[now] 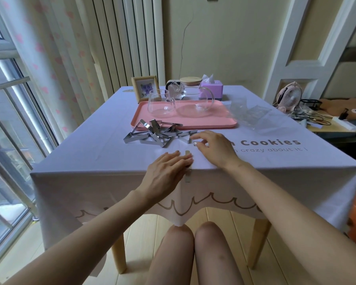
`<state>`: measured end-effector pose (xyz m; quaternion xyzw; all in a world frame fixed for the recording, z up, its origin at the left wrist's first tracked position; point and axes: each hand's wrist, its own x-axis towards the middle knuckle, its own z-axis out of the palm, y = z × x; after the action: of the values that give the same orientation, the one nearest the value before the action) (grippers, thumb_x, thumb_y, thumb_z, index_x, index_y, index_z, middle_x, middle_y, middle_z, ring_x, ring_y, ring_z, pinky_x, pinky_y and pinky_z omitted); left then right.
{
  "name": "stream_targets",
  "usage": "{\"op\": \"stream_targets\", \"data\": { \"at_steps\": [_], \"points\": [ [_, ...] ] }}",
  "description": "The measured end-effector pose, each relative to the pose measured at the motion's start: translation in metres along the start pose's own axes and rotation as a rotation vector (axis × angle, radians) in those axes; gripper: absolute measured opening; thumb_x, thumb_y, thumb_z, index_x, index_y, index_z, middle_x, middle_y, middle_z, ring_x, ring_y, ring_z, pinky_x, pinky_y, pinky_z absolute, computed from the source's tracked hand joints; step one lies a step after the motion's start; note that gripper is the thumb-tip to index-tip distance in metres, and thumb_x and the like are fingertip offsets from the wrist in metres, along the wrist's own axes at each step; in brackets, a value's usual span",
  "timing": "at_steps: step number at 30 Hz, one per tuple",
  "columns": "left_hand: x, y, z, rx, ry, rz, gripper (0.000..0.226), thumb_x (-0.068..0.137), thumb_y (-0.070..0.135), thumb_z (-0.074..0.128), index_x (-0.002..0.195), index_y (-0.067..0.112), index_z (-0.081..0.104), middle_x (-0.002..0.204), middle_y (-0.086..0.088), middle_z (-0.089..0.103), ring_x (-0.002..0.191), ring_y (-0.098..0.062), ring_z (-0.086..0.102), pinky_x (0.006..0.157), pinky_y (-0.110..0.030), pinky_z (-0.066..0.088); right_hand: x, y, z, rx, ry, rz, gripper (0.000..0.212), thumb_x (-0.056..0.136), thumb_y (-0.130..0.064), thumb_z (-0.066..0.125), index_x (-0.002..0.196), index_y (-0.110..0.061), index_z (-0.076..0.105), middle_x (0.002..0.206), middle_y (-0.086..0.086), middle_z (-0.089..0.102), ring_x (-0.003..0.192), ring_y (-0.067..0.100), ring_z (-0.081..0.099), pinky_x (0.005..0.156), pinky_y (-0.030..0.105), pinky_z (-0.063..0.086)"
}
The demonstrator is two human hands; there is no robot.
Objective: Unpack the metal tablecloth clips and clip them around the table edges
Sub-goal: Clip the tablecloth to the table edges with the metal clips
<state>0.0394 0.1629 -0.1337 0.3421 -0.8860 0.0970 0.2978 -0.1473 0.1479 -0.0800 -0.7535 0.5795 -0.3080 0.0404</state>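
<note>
Clips [159,133] lie heaped at twelve o'clock from my hands, just in front of the pink tray [224,122]. My left hand [167,168] lies flat and open on the tablecloth [90,157] at the near edge, fingertips touching one fitted clip [187,173]. My right hand [215,148], at one o'clock, seems to pinch nothing, fingers loosely curled beside the heap.

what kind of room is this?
Likely a home dining corner: a table under a printed tablecloth, a tray with a glass teapot, a photo frame, and curtains by a window.
</note>
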Motion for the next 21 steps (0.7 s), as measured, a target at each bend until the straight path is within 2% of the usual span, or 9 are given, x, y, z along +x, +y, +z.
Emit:
{"op": "stream_targets", "data": {
  "at_steps": [3, 6, 8, 10, 11, 13, 15, 19, 21],
  "points": [
    [0.002, -0.001, -0.002, -0.004, -0.028, -0.023, 0.035, 0.095, 0.034, 0.041, 0.118, 0.02, 0.063, 0.127, 0.004, 0.061, 0.119, -0.02, 0.056, 0.09, -0.033, 0.051, 0.019, 0.001, 0.009, -0.128, -0.197, -0.019, 0.042, 0.095, -0.012, 0.043, 0.136, -0.02, 0.047, 0.145, -0.001, 0.043, 0.13, 0.02, 0.041, 0.103, 0.034, 0.035],
    [0.006, 0.0, -0.01, -0.065, -0.103, -0.119, 0.046, 0.092, 0.051, 0.033, 0.12, 0.028, 0.061, 0.127, 0.009, 0.06, 0.119, -0.015, 0.055, 0.08, -0.034, 0.054, 0.029, 0.001, 0.018, -0.237, -0.256, -0.019, 0.042, 0.096, -0.019, 0.042, 0.138, -0.018, 0.044, 0.147, 0.001, 0.039, 0.131, 0.025, 0.038, 0.107, 0.04, 0.031],
    [0.009, -0.001, -0.015, -0.168, -0.099, -0.241, 0.053, 0.089, 0.057, 0.029, 0.119, 0.027, 0.06, 0.122, 0.007, 0.063, 0.109, -0.014, 0.059, 0.077, -0.033, 0.052, 0.032, 0.0, 0.02, -0.244, -0.237, -0.017, 0.035, 0.095, -0.022, 0.047, 0.128, -0.015, 0.054, 0.138, 0.002, 0.046, 0.123, 0.025, 0.044, 0.1, 0.038, 0.034],
    [0.008, -0.005, -0.019, -0.165, -0.07, -0.246, 0.054, 0.089, 0.055, 0.029, 0.119, 0.023, 0.061, 0.122, 0.004, 0.064, 0.104, -0.017, 0.062, 0.081, -0.03, 0.05, 0.033, -0.001, 0.019, -0.202, -0.172, 0.001, 0.022, 0.092, -0.023, 0.054, 0.108, -0.011, 0.063, 0.122, 0.003, 0.053, 0.109, 0.025, 0.051, 0.086, 0.033, 0.037],
    [0.005, -0.007, -0.019, -0.123, -0.081, -0.208, 0.056, 0.09, 0.054, 0.027, 0.121, 0.022, 0.06, 0.126, 0.004, 0.061, 0.111, -0.016, 0.06, 0.09, -0.032, 0.047, 0.033, -0.001, 0.019, -0.186, -0.134, 0.007, 0.015, 0.09, -0.023, 0.057, 0.098, -0.011, 0.063, 0.115, 0.004, 0.055, 0.104, 0.025, 0.053, 0.08, 0.032, 0.036],
    [-0.002, -0.012, -0.018, -0.07, -0.137, -0.152, 0.062, 0.092, 0.055, 0.02, 0.13, 0.022, 0.054, 0.137, 0.004, 0.052, 0.128, -0.013, 0.046, 0.107, -0.033, 0.029, 0.03, -0.001, 0.018, -0.18, -0.078, 0.005, 0.008, 0.088, -0.019, 0.059, 0.088, -0.011, 0.061, 0.106, 0.005, 0.056, 0.099, 0.025, 0.053, 0.073, 0.029, 0.034],
    [-0.004, -0.016, -0.02, -0.065, -0.16, -0.169, 0.069, 0.091, 0.059, 0.011, 0.135, 0.021, 0.049, 0.143, 0.005, 0.045, 0.134, -0.012, 0.037, 0.109, -0.033, 0.02, 0.027, 0.0, 0.017, -0.156, -0.044, 0.004, 0.005, 0.086, -0.013, 0.056, 0.085, -0.009, 0.06, 0.101, 0.005, 0.057, 0.095, 0.024, 0.053, 0.069, 0.028, 0.033],
    [0.004, -0.026, -0.024, -0.045, -0.207, -0.23, 0.075, 0.087, 0.058, 0.005, 0.141, 0.019, 0.038, 0.149, 0.004, 0.033, 0.141, -0.012, 0.023, 0.117, -0.038, 0.019, 0.017, -0.01, 0.017, 0.067, 0.023, 0.005, 0.005, 0.079, -0.006, 0.057, 0.075, -0.01, 0.056, 0.086, 0.001, 0.056, 0.072, 0.017, 0.051, 0.064, 0.028, 0.039],
    [0.001, -0.032, -0.023, 0.016, -0.302, -0.193, 0.084, 0.083, 0.064, -0.01, 0.146, 0.021, 0.026, 0.153, 0.006, 0.022, 0.143, -0.009, 0.012, 0.118, -0.034, 0.008, 0.012, -0.023, 0.017, 0.197, 0.055, -0.018, 0.012, 0.076, -0.002, 0.059, 0.07, -0.01, 0.053, 0.08, 0.002, 0.057, 0.062, 0.011, 0.047, 0.06, 0.019, 0.038]
  ]
}}
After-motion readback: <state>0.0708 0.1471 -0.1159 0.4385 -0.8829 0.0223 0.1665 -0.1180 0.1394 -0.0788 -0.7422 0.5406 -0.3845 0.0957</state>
